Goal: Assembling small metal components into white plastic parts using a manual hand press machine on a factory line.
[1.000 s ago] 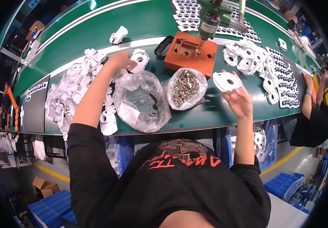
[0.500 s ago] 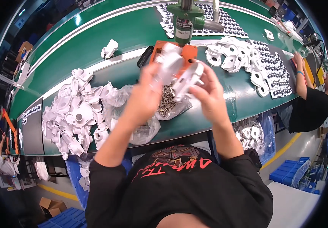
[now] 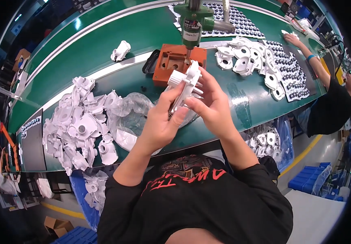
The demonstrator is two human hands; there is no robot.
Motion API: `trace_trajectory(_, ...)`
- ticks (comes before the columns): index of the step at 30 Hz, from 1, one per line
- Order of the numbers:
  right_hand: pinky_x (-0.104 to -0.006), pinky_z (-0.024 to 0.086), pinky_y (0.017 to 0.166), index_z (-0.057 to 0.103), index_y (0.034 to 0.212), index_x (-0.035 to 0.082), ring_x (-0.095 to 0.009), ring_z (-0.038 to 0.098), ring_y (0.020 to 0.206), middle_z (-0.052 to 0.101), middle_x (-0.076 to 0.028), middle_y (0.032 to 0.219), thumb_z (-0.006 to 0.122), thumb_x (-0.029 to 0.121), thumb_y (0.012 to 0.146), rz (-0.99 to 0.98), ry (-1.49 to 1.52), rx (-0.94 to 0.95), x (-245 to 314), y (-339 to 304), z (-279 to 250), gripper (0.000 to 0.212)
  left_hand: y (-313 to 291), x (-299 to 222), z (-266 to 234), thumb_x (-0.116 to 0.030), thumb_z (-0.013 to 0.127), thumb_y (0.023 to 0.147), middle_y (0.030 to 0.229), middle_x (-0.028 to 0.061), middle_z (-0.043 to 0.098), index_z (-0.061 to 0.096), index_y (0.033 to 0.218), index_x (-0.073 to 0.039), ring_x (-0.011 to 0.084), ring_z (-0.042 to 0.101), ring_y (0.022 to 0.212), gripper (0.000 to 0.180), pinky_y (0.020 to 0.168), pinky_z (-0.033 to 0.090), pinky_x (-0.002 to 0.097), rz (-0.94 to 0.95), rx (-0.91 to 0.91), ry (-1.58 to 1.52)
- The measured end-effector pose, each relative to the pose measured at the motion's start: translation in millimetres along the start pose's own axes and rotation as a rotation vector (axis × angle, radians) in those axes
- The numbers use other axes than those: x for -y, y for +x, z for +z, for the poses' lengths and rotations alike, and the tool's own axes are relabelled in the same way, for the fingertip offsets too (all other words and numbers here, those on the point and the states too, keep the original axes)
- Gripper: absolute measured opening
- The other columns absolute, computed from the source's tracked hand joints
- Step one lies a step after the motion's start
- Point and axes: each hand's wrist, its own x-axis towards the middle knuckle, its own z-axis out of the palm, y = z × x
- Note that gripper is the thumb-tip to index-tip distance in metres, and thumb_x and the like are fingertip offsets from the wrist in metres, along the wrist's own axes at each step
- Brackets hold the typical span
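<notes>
Both my hands hold a white plastic housing (image 3: 191, 81) tilted over the near side of the bench. My left hand (image 3: 159, 124) grips its left side, thumb and fingers pressed against it near a ribbed round knob. My right hand (image 3: 217, 110) closes round the right side, where several short white posts stick out. The two white pieces seen apart earlier now look pressed together, though the seam is hidden by my fingers. Just beyond stands an orange fixture block (image 3: 176, 52) with a shaped hollow, under the bit of a green powered screwdriver head (image 3: 191, 24).
White housings lie heaped (image 3: 82, 126) at left beside a clear plastic bag (image 3: 132, 110). More white parts (image 3: 244, 55) and rows of black-centred pieces (image 3: 289, 77) lie at right. A black tray (image 3: 151, 62) sits by the fixture. A co-worker's arm (image 3: 311, 57) reaches across at far right.
The two white pieces, held apart before, have been brought together between my hands. The orange fixture is now less covered; the screws are hidden. The co-worker's arm has stretched farther over the bench.
</notes>
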Motion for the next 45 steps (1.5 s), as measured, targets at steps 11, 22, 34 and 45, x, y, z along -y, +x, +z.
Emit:
trace_trajectory(11, -0.0351, 0.046, 0.091, 0.031, 0.138, -0.002, -0.023, 0.051, 0.113, 0.049, -0.015, 0.126, 0.067, 0.011, 0.079, 0.127, -0.066, 0.111, 2, 11, -10, 0.069, 0, 4, -2, -0.017, 0.065, 0.084, 0.119, 0.0169, 0.049, 0.033, 0.123, 0.000, 0.0217, 0.050, 0.111, 0.053, 0.092, 0.041, 0.0340, 0.009, 0.021, -0.107)
trace_trajectory(22, -0.0347, 0.042, 0.095, 0.030, 0.138, -0.002, -0.023, 0.049, 0.116, 0.048, -0.014, 0.125, 0.065, 0.007, 0.080, 0.096, 0.108, 0.066, -3, 7, -2, 0.069, -1, -2, 5, -0.014, 0.064, 0.083, 0.112, 0.0150, 0.055, 0.040, 0.126, -0.001, 0.0200, 0.057, 0.100, 0.051, 0.086, 0.045, 0.0309, -0.027, -0.036, -0.018)
trace_trajectory(34, -0.0353, 0.040, 0.095, 0.046, 0.124, -0.001, -0.022, 0.048, 0.117, 0.054, -0.013, 0.120, 0.065, 0.013, 0.082, -0.052, -0.407, 0.129, -12, 6, -5, 0.049, 22, -31, -50, -0.004, 0.060, 0.080, 0.095, 0.0176, 0.062, 0.057, 0.102, -0.005, 0.0333, 0.063, 0.078, 0.022, 0.067, 0.050, 0.0360, -0.131, -0.074, 0.600)
trace_trajectory(45, -0.0454, 0.041, 0.088, 0.061, 0.095, 0.005, -0.031, 0.054, 0.099, 0.058, -0.012, 0.102, 0.065, 0.012, 0.064, -0.585, -0.889, 0.142, -79, 3, -12, 0.032, 122, 95, -55, -0.006, 0.051, 0.081, 0.102, 0.0195, 0.062, 0.061, 0.090, -0.001, 0.0360, 0.058, 0.098, 0.014, 0.084, 0.047, 0.0413, 0.445, 0.350, 0.894)
